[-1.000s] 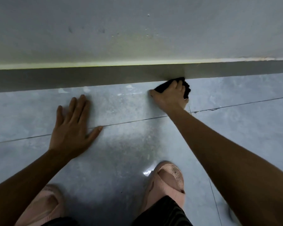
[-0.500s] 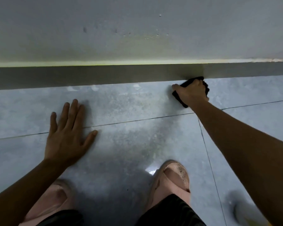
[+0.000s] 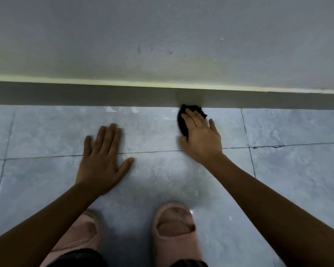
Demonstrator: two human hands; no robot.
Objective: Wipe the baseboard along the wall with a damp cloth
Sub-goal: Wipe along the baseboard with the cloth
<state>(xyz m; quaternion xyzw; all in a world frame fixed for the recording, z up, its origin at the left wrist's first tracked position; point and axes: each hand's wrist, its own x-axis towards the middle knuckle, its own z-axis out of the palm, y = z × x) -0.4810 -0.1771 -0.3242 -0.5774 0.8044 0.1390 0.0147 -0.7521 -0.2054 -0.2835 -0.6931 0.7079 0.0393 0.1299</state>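
Since half a second ago: right hand (image 3: 202, 137) has flattened, fingers now spread over the black cloth (image 3: 183, 122) rather than bunched around it; left hand (image 3: 102, 160) unchanged, palm down, fingers apart on the floor tiles (image 3: 287, 170).

Head view. Cloth: black, crumpled, small, frayed at its top edge; pressed under the right fingers, its upper end touching the foot of the dark grey baseboard (image 3: 85, 94). Baseboard: a plain band running the full width beneath a pale wall (image 3: 162, 35). Open floor lies along it to both sides. Pink slippers (image 3: 176, 226) stand near the lower edge.
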